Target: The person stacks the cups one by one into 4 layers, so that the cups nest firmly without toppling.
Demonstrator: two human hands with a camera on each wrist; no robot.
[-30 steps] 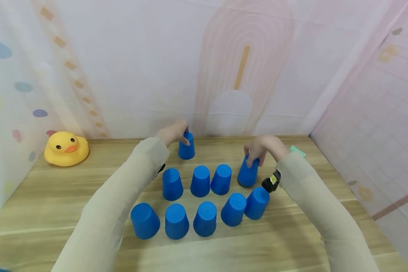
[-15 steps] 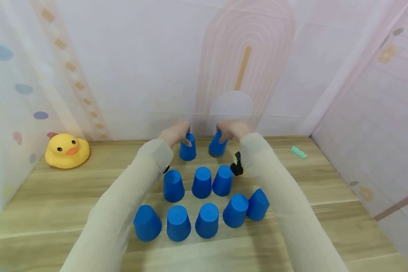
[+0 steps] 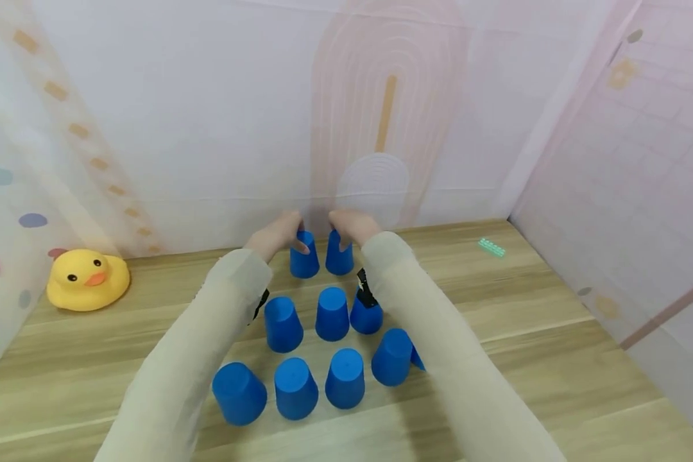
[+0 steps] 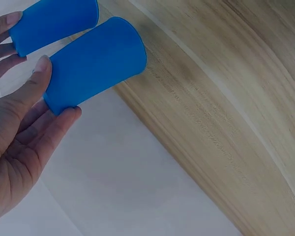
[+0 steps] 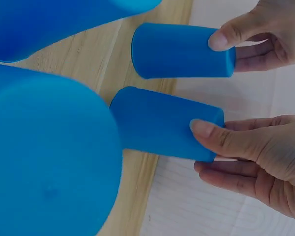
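Here the left hand (image 3: 274, 234) grasps a blue cup (image 3: 303, 255) near its top, thumb on one side and fingers curled round the other, and the right hand (image 3: 352, 226) grasps a second cup (image 3: 339, 253) the same way. Both cups stand upside down on the wooden table (image 3: 554, 359), just beside each other, on the far side of the other cups and close to the back wall (image 3: 208, 115). In the left wrist view the left hand's thumb (image 4: 37, 81) lies along its cup and the fingertips wrap the closed end.

Nearer the person than the held pair, three more cups (image 3: 332, 313) stand in a row, and a longer row of cups (image 3: 295, 388) stands nearer still; one at the right end of that row is mostly hidden by the right sleeve (image 3: 439, 359). A yellow rubber duck (image 3: 86, 281) sits well to the left of the cups, by the wall. A small green block (image 3: 491, 247) lies well to their right.
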